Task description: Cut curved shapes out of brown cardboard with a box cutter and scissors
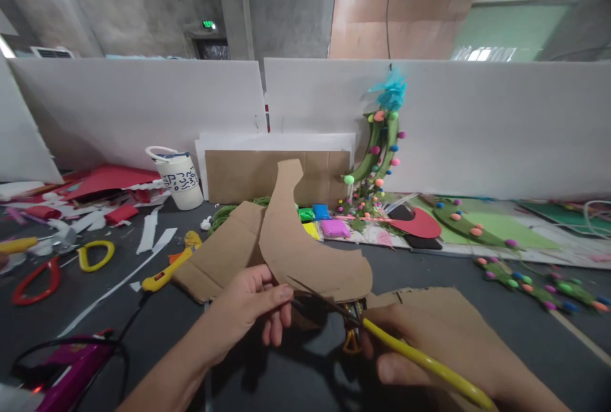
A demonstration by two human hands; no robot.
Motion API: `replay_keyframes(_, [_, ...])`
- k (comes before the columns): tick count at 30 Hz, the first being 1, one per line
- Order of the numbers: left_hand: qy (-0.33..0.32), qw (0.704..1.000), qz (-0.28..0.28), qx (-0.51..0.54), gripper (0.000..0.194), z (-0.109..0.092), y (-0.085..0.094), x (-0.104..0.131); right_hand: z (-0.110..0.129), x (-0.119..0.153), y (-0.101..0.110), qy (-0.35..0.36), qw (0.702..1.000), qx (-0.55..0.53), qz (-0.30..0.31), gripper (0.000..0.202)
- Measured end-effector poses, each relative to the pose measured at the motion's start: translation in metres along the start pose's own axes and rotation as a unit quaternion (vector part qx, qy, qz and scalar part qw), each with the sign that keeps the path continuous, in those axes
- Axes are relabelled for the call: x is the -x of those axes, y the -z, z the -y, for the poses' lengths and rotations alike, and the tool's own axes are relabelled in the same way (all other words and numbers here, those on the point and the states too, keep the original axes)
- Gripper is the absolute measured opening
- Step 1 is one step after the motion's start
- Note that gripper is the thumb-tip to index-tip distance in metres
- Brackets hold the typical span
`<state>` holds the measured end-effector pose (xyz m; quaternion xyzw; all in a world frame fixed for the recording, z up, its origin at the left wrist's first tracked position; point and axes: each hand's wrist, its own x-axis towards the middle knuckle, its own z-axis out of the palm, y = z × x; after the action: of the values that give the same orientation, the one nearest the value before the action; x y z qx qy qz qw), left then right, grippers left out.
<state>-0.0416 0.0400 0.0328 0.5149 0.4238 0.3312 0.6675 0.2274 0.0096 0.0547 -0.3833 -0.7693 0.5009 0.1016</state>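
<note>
A curved brown cardboard cutout (310, 246) with a narrow neck is held up above the dark table. My left hand (260, 304) pinches its lower left edge between thumb and fingers. In my right hand (415, 342) are yellow-handled scissors (401, 347), whose blades lie along the cutout's lower edge and point left. Part of the scissors' handle is hidden by my fingers. Behind the cutout, to its left, lies a folded cardboard piece (219, 253). Another cardboard piece (443, 316) rests beneath my right hand.
Left: a yellow glue gun (174, 265), red-handled scissors (38, 281), a purple power strip (76, 370) with a cable, paper scraps and a white bucket (179, 179). Behind: colored clay packs (334, 228). Right: a red shape (417, 224) and green pom-pom decorations (470, 224).
</note>
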Motion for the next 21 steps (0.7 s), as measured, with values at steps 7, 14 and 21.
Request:
replay_keyframes(7, [-0.041, 0.995, -0.096, -0.001, 0.027, 0.005, -0.006, -0.005, -0.008, -0.013, -0.014, 0.006, 0.998, -0.039, -0.049, 0.057])
replay_keyframes(14, [-0.058, 0.994, -0.085, -0.039, 0.032, 0.001, -0.005, -0.003, -0.006, -0.012, -0.023, -0.025, 0.997, -0.04, -0.062, 0.065])
replay_keyframes(21, [-0.023, 0.997, -0.045, -0.064, 0.032, 0.0, -0.008, -0.001, -0.006, -0.008, -0.03, -0.045, 0.996, -0.04, -0.074, 0.072])
